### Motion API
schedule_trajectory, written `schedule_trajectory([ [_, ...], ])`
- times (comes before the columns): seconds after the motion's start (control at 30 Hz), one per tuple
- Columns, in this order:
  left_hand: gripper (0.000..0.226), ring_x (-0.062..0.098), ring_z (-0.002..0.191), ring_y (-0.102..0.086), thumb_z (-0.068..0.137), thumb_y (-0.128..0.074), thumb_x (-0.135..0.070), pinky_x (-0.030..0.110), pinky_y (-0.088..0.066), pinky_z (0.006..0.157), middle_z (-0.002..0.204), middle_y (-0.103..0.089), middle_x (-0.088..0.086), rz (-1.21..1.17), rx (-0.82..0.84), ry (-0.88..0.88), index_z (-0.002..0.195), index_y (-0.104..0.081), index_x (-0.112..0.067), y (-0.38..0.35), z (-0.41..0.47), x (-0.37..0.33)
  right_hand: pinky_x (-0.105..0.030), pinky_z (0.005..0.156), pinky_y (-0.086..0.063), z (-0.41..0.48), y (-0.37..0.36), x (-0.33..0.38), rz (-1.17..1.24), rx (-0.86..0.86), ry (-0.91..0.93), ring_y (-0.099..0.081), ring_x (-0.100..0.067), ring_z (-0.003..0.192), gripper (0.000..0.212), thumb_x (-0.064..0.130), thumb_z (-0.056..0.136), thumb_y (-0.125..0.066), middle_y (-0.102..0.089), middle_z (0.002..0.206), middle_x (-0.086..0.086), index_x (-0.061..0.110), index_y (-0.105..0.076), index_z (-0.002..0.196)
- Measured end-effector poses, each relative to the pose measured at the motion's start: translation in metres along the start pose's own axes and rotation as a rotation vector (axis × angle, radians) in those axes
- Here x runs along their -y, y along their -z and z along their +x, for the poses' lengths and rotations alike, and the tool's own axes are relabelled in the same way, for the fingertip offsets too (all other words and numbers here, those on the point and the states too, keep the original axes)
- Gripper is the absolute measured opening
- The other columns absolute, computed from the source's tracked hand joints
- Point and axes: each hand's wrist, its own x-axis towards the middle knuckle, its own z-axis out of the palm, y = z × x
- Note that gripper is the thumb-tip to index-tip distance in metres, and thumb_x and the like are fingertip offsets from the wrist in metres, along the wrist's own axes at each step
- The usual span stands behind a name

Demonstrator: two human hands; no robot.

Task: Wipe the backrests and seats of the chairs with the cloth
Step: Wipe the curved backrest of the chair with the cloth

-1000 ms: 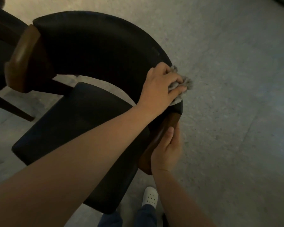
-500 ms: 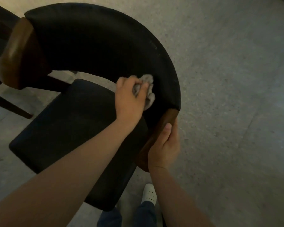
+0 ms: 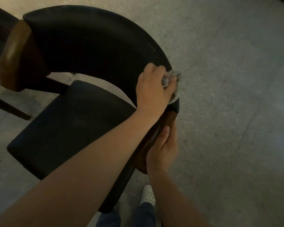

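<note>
A chair with a curved black backrest (image 3: 92, 45) and a dark seat (image 3: 69, 128) stands below me. My left hand (image 3: 152, 89) grips a crumpled grey cloth (image 3: 174, 79) and presses it on the right end of the backrest, near its outer edge. Most of the cloth is hidden under the fingers. My right hand (image 3: 162, 148) holds the brown wooden armrest end (image 3: 170, 117) just below, thumb lying along the wood.
The chair's other wooden armrest end (image 3: 11, 54) is at the left, with dark furniture legs (image 3: 8, 107) behind it. Grey speckled floor (image 3: 228, 112) spreads to the right. My white shoe (image 3: 148, 195) shows at the bottom.
My left hand has swept the cloth from the inner face of the backrest out to its right end. My right hand has stayed on the armrest.
</note>
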Motion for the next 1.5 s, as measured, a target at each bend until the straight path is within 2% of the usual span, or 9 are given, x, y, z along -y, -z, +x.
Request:
schedule_trajectory([
  [0.23, 0.019, 0.004, 0.085, -0.052, 0.092, -0.06, -0.035, 0.014, -0.041, 0.072, 0.113, -0.046, -0.003, 0.031, 0.071, 0.43, 0.103, -0.057, -0.02, 0.021, -0.045, 0.069, -0.04, 0.091, -0.052, -0.002, 0.001, 0.001, -0.013, -0.018, 0.025, -0.061, -0.011, 0.107, 0.062, 0.055, 0.096, -0.019, -0.064, 0.124, 0.001, 0.025, -0.038, 0.146],
  [0.43, 0.013, -0.003, 0.096, -0.05, 0.092, -0.06, -0.037, 0.004, -0.043, 0.08, 0.116, -0.042, -0.007, -0.215, -0.039, 0.195, 0.102, -0.053, -0.031, 0.014, -0.033, 0.034, -0.041, 0.096, -0.049, -0.001, 0.0, -0.002, 0.005, -0.028, 0.011, -0.059, -0.013, 0.115, 0.062, 0.054, 0.096, -0.02, -0.061, 0.131, 0.001, 0.025, -0.042, 0.146],
  [0.6, 0.014, 0.008, 0.097, -0.052, 0.097, -0.054, -0.027, 0.025, -0.048, 0.086, 0.107, -0.045, -0.007, -0.252, -0.043, 0.04, 0.104, -0.059, -0.016, -0.004, -0.032, 0.024, -0.037, 0.09, -0.052, 0.0, -0.002, -0.003, -0.016, -0.042, 0.013, -0.06, -0.007, 0.109, 0.057, 0.054, 0.097, -0.02, -0.063, 0.126, 0.005, 0.031, -0.04, 0.145],
  [0.73, 0.007, -0.005, 0.093, -0.051, 0.098, -0.051, -0.024, 0.008, -0.042, 0.079, 0.106, -0.049, -0.005, -0.269, -0.021, 0.17, 0.102, -0.056, -0.02, -0.009, -0.045, 0.054, -0.04, 0.087, -0.053, 0.0, -0.003, -0.003, -0.015, -0.054, 0.031, -0.062, -0.014, 0.107, 0.059, 0.051, 0.097, -0.021, -0.064, 0.124, -0.001, 0.024, -0.043, 0.145],
  [0.9, 0.005, 0.001, 0.087, -0.055, 0.098, -0.053, -0.028, 0.024, -0.051, 0.084, 0.108, -0.05, -0.007, -0.168, 0.158, 0.594, 0.098, -0.057, -0.026, -0.007, -0.062, 0.11, -0.044, 0.083, -0.053, -0.001, -0.003, -0.006, -0.022, -0.034, 0.018, -0.063, -0.022, 0.099, 0.057, 0.049, 0.099, -0.023, -0.065, 0.117, -0.008, 0.024, -0.042, 0.145],
  [1.07, 0.008, -0.014, 0.098, -0.05, 0.095, -0.056, -0.027, 0.003, -0.044, 0.076, 0.111, -0.049, -0.011, -0.256, 0.022, 0.442, 0.098, -0.055, -0.035, -0.011, -0.058, 0.097, -0.037, 0.085, -0.053, -0.001, -0.002, -0.005, -0.018, -0.053, 0.045, -0.062, -0.016, 0.104, 0.059, 0.05, 0.098, -0.022, -0.064, 0.122, -0.004, 0.022, -0.044, 0.144],
  [1.27, 0.007, 0.015, 0.091, -0.067, 0.096, -0.054, -0.023, 0.04, -0.058, 0.083, 0.104, -0.063, 0.003, -0.311, 0.244, 0.691, 0.101, -0.06, -0.022, -0.005, -0.048, 0.101, -0.038, 0.082, -0.054, -0.001, -0.002, -0.005, -0.038, -0.059, 0.035, -0.063, -0.014, 0.099, 0.059, 0.053, 0.097, -0.021, -0.065, 0.119, -0.003, 0.025, -0.042, 0.146],
  [1.4, 0.012, 0.017, 0.092, -0.067, 0.095, -0.056, -0.027, 0.041, -0.058, 0.081, 0.106, -0.062, 0.003, -0.226, 0.261, 0.626, 0.106, -0.059, -0.023, 0.021, -0.042, 0.101, -0.039, 0.081, -0.054, 0.0, 0.001, -0.002, -0.041, -0.01, 0.019, -0.064, -0.016, 0.095, 0.058, 0.051, 0.098, -0.022, -0.066, 0.114, -0.005, 0.024, -0.04, 0.147],
  [1.5, 0.011, -0.001, 0.092, -0.063, 0.093, -0.059, -0.032, 0.024, -0.056, 0.074, 0.1, -0.059, -0.009, -0.165, 0.21, 0.448, 0.102, -0.053, -0.033, 0.039, -0.04, 0.095, -0.037, 0.079, -0.053, 0.008, 0.012, 0.006, 0.029, 0.018, -0.008, -0.062, -0.009, 0.091, 0.055, 0.049, 0.098, -0.027, -0.066, 0.104, 0.003, 0.022, -0.048, 0.14],
])
